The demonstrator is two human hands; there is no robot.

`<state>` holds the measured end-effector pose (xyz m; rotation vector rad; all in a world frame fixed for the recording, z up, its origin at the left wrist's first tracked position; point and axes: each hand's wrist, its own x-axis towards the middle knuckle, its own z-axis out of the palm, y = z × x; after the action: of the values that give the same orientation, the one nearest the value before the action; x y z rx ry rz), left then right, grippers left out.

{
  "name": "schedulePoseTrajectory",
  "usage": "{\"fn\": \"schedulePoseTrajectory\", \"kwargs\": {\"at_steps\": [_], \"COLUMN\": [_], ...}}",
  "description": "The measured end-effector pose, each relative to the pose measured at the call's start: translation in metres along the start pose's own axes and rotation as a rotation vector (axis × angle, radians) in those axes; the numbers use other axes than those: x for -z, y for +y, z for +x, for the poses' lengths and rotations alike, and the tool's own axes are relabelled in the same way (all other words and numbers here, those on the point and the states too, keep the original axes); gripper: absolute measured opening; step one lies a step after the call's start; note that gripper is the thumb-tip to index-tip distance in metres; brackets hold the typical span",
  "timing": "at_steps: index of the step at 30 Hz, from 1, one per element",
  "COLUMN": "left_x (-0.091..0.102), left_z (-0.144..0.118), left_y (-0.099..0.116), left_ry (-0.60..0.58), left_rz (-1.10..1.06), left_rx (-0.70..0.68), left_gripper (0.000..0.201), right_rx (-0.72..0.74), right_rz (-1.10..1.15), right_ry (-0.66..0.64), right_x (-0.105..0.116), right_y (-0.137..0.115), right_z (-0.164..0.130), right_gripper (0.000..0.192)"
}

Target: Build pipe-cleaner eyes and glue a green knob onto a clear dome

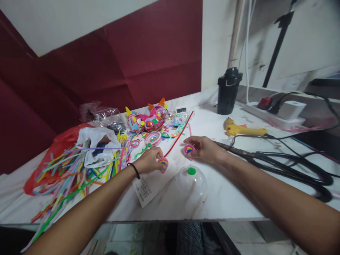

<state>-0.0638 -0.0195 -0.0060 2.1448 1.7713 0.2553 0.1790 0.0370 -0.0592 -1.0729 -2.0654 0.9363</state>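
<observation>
Flanking clear dome, both hands' spiral-disc grips.

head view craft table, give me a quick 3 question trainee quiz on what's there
1. True or false: the yellow plastic glue gun lies nearer the right hand than the left hand.
2. What does each hand hold?
3. The clear plastic dome holds: A) a green disc, B) scissors, C) a red ball.

Key: 1 true. 2 left holds a small rainbow pipe-cleaner coil, right a pink-rimmed rainbow coil. 3 A.
</observation>
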Motion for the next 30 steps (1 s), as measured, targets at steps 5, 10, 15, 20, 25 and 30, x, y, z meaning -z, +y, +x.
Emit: {"fn": "schedulePoseTrajectory", "kwargs": {"at_steps": [5, 10, 15, 20, 25, 30], "left_x": [-0.001, -0.005, -0.005, 0.003, 0.015, 0.010], "left_z": [0.001, 0.006, 0.007, -0.002, -0.017, -0.032], "left_y": [-0.005, -0.013, -0.013, -0.007, -0.005, -0.002], "left_ry": [0.026, 0.057, 0.040, 0.055, 0.106, 0.081], "left_rz": [-0.138, -0.316, -0.496, -0.663, -0.857, -1.034], "left_rx": [0.023, 0.023, 0.029, 0.055, 0.085, 0.119], "left_gripper": [0.032, 0.037, 0.037, 0.047, 0.057, 0.064], "right_rx": [-0.025, -0.052, -0.072, -0.122, -0.196, -0.276], "right_rz": [0.041, 0.155, 0.263, 0.329, 0.401, 0.520], "right_ry": [0.010, -0.019, -0.037, -0.032, 0.007, 0.029], "right_x": [-0.001, -0.004, -0.003, 0.003, 0.012, 0.022], "right_y": [0.001, 0.004, 0.001, -0.008, -0.020, -0.041], "right_z": [0.002, 0.005, 0.004, 0.000, -0.003, -0.016], "right_gripper": [0.027, 0.029, 0.026, 0.022, 0.019, 0.015]}}
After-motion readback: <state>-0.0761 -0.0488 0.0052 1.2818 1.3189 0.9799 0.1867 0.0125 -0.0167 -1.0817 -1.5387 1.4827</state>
